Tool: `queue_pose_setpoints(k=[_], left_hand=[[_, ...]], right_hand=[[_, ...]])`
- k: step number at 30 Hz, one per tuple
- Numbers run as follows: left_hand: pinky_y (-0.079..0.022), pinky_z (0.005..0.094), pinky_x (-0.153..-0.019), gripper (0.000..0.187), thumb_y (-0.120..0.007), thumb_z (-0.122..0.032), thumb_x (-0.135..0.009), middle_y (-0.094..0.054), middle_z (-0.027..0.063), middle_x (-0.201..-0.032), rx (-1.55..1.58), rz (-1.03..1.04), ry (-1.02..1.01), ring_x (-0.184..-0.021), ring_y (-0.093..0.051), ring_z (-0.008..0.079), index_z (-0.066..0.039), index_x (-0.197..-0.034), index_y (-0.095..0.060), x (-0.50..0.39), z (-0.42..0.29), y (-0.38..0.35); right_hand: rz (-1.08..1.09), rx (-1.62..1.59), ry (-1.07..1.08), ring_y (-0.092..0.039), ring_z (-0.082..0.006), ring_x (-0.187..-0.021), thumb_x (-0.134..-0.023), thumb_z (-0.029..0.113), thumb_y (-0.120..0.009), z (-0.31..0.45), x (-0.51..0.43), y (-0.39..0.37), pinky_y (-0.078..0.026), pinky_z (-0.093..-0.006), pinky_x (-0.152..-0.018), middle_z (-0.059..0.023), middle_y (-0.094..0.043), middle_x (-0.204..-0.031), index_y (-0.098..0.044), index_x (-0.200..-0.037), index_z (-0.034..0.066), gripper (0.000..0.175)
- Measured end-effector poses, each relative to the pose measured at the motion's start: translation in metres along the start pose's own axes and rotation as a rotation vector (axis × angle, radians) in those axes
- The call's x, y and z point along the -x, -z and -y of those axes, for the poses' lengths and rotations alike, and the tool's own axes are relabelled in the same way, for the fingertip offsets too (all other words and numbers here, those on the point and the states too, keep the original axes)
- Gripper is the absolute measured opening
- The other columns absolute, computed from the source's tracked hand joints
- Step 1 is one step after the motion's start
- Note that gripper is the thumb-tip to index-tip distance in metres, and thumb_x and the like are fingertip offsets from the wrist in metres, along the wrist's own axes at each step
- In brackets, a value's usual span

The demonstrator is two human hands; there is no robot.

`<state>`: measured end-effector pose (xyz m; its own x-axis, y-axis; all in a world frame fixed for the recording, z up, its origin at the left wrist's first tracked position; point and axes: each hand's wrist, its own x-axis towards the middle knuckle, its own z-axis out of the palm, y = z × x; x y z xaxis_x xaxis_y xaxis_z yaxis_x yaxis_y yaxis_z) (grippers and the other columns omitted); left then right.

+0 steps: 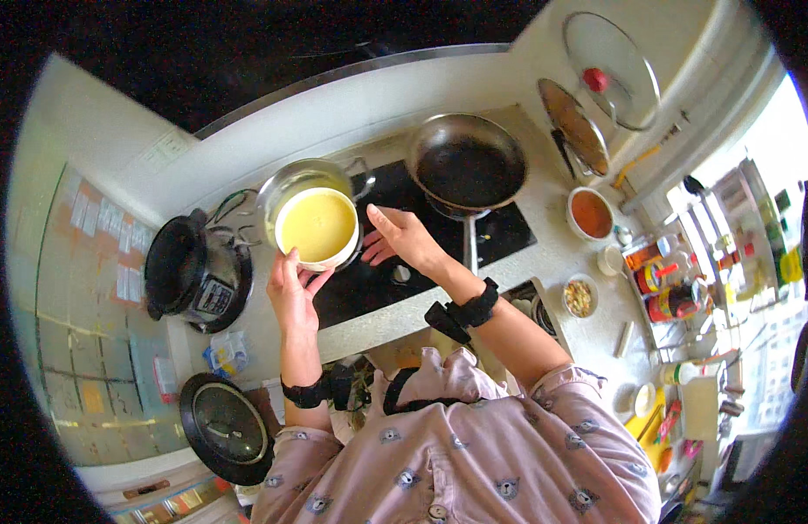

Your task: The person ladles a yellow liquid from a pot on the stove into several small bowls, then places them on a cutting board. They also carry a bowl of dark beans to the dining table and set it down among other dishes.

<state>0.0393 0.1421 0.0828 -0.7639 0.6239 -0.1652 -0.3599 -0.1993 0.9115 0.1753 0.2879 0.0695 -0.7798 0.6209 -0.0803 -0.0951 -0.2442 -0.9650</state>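
Note:
My left hand (294, 298) grips a white bowl (325, 264) by its near side, with the thumb over the rim. A smooth yellow liquid (317, 224) fills much of it. Just to the right of the bowl is my right hand (397, 239), holding nothing, its thumb raised apart from the fingers. Behind and partly hidden by the bowl is a stainless steel pot (299, 173) at the left of the black cooktop (351, 301). A dark frying pan (469, 164) rests on the right burner, its metal handle pointing towards me.
An electric pressure cooker (194, 272) stands uncovered at left, with a round black lid (224, 426) nearer me. Right of the cooktop are a bowl of reddish-brown liquid (591, 213), a bowl of chopped food (579, 298) and a rack of bottles (669, 298). Pan lids (573, 128) lean by the wall.

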Motion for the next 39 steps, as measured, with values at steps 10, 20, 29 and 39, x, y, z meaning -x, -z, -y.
queue_pose_setpoints(k=[10, 20, 29, 39], left_hand=[[-0.053, 0.0378, -0.080, 0.044, -0.052, -0.034, -0.087, -0.057, 0.0128, -0.110, -0.123, 0.488, 0.251, -0.099, -0.059, 0.0232, -0.003, -0.119, -0.050, 0.095, 0.076, -0.128], [-0.053, 0.0363, -0.082, 0.045, -0.049, -0.033, -0.092, -0.051, 0.0093, -0.121, -0.237, 1.086, 0.475, -0.107, -0.055, 0.0212, -0.006, -0.128, -0.042, 0.259, 0.203, -0.249], [-0.043, 0.0458, -0.097, 0.079, -0.048, -0.045, -0.091, -0.039, 0.0240, -0.130, -0.236, 1.595, 0.760, -0.118, -0.046, 0.0325, -0.004, -0.144, -0.006, 0.405, 0.279, -0.290], [-0.046, 0.0440, -0.094, 0.073, -0.046, -0.045, -0.092, -0.043, 0.0270, -0.126, -0.520, 1.397, 0.775, -0.114, -0.051, 0.0356, 0.001, -0.140, -0.016, 0.375, 0.311, -0.250]], right_hand=[[-0.152, -0.382, -0.018, -0.066, -0.0230, -0.083, -0.087, 0.019, -0.053, 0.036, 0.190, 0.108, -0.056, -0.0299, -0.077, -0.0168, -0.060, -0.109, -0.033, -0.136, 0.0022, 0.055], [-0.910, -0.464, 0.299, -0.067, -0.0256, -0.071, -0.081, 0.006, -0.052, 0.004, 0.423, 0.187, -0.059, -0.0332, -0.062, -0.0178, -0.061, -0.095, -0.045, -0.121, -0.0034, 0.041], [-1.510, -0.534, 0.387, -0.068, -0.0269, -0.072, -0.079, 0.008, -0.052, -0.054, 0.629, 0.211, -0.059, -0.0331, -0.066, -0.0174, -0.064, -0.090, -0.047, -0.115, -0.0020, 0.038], [-2.118, -0.560, 0.576, -0.067, -0.0296, -0.079, -0.080, 0.005, -0.049, -0.176, 0.825, 0.233, -0.058, -0.0383, -0.071, -0.0185, -0.062, -0.094, -0.044, -0.116, -0.0017, 0.037]])
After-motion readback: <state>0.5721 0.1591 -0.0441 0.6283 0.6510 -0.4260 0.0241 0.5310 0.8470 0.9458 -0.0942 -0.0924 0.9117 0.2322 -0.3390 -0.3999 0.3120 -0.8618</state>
